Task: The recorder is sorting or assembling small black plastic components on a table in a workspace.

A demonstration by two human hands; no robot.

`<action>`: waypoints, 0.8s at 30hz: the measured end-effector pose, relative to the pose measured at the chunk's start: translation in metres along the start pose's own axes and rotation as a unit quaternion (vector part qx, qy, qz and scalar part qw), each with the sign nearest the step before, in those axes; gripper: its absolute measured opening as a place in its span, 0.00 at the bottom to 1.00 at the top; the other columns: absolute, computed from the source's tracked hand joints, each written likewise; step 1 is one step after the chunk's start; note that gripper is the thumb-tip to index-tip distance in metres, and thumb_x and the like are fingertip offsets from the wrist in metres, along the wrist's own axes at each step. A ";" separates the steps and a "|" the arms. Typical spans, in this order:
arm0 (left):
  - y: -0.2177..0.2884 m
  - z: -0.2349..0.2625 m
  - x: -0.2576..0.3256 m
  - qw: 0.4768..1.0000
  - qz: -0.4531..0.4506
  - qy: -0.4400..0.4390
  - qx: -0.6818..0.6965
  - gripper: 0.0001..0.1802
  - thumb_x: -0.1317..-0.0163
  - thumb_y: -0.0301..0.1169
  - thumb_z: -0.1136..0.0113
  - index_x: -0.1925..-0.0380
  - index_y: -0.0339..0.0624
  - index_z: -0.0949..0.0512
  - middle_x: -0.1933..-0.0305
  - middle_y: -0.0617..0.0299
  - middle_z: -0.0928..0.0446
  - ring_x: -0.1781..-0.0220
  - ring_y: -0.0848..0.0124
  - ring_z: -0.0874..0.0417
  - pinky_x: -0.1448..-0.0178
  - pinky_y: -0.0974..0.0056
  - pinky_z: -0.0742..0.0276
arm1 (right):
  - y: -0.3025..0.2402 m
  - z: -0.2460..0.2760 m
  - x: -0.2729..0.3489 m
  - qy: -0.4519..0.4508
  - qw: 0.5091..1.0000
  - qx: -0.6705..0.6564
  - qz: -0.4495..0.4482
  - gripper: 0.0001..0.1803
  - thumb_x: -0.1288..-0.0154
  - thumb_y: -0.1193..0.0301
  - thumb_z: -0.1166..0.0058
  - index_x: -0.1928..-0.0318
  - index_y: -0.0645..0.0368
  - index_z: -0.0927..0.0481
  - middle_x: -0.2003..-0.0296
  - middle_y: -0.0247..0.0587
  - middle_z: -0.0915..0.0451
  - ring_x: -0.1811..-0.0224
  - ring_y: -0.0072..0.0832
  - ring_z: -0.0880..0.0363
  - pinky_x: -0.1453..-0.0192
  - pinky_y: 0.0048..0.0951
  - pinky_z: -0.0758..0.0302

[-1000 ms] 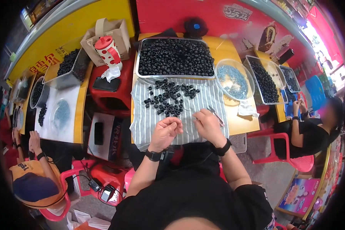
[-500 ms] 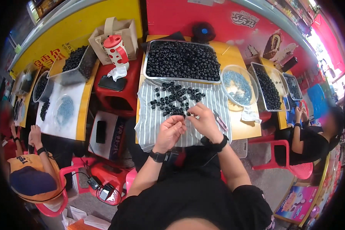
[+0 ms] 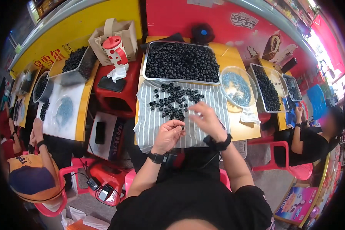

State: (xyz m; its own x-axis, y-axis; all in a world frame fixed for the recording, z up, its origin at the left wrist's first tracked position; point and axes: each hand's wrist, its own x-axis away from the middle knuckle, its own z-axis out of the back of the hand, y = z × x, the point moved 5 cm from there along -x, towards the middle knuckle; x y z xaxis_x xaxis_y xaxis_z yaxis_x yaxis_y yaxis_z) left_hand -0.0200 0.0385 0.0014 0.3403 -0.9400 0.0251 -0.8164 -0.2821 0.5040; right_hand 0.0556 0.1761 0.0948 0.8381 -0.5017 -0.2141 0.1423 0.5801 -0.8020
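1. Head view, far left: we see a co-worker [image 3: 36,180] in an orange-and-navy top, hands together near a wooden surface [image 3: 80,128] that carries black beads and a clear dish of pale blue bits [image 3: 65,109].
2. Next, on a red plastic stool [image 3: 122,103], we find a paper bag [image 3: 128,34], a red-lidded spotted pitcher [image 3: 117,53], a crumpled tissue [image 3: 117,73] and a black phone [image 3: 111,84].
3. In the middle, a clear tray [image 3: 182,81] heaped with black beads stands behind a striped cloth [image 3: 149,130], on which we see loose black beads [image 3: 175,100] scattered between tray and hands.
4. Our left hand [image 3: 166,137] pinches a small dark bead [image 3: 182,127] between thumb and fingers, just in front of the scattered ones.
5. Our right hand [image 3: 205,118] hovers beside it, blurred, fingers loosely curled; we cannot tell whether it grasps anything.
6. Right of the cloth sits a round clear dish [image 3: 254,90] of blue bits, with a white tissue [image 3: 250,116] near it, then a clear tub of black beads [image 3: 267,90].
7. Far right, we see another co-worker [image 3: 312,136] in black, hands together, on a pink chair [image 3: 301,171].
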 end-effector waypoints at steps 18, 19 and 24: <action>0.000 -0.003 0.002 0.999 0.004 -0.038 -0.004 0.10 0.35 0.26 0.40 0.55 0.34 0.23 0.63 0.58 0.21 0.63 0.69 0.19 0.58 0.68 0.25 | 0.007 0.005 -0.030 0.052 0.945 0.302 0.115 0.08 0.51 0.78 0.45 0.69 0.53 0.17 0.52 0.48 0.24 0.49 0.48 0.30 0.50 0.46 0.31; 0.000 -0.003 0.002 0.999 0.005 -0.039 -0.007 0.10 0.35 0.26 0.40 0.55 0.34 0.23 0.63 0.58 0.21 0.63 0.69 0.19 0.58 0.68 0.25 | 0.010 0.011 -0.026 0.058 0.946 0.298 0.109 0.07 0.52 0.78 0.42 0.70 0.55 0.18 0.53 0.47 0.23 0.50 0.48 0.30 0.51 0.45 0.30; 0.000 -0.004 0.002 0.999 0.000 -0.046 -0.003 0.10 0.35 0.27 0.41 0.55 0.34 0.23 0.62 0.58 0.21 0.63 0.69 0.19 0.58 0.68 0.25 | 0.013 0.012 -0.020 0.038 0.958 0.267 0.096 0.09 0.53 0.77 0.39 0.68 0.55 0.18 0.54 0.46 0.23 0.51 0.48 0.29 0.51 0.45 0.30</action>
State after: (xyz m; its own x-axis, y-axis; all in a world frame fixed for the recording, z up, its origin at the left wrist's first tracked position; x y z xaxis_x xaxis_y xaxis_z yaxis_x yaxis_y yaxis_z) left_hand -0.0173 0.0378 0.0044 0.2959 -0.9537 -0.0540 -0.8136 -0.2813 0.5089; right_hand 0.0466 0.2012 0.0957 0.8376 -0.3865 -0.3861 0.2555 0.9018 -0.3484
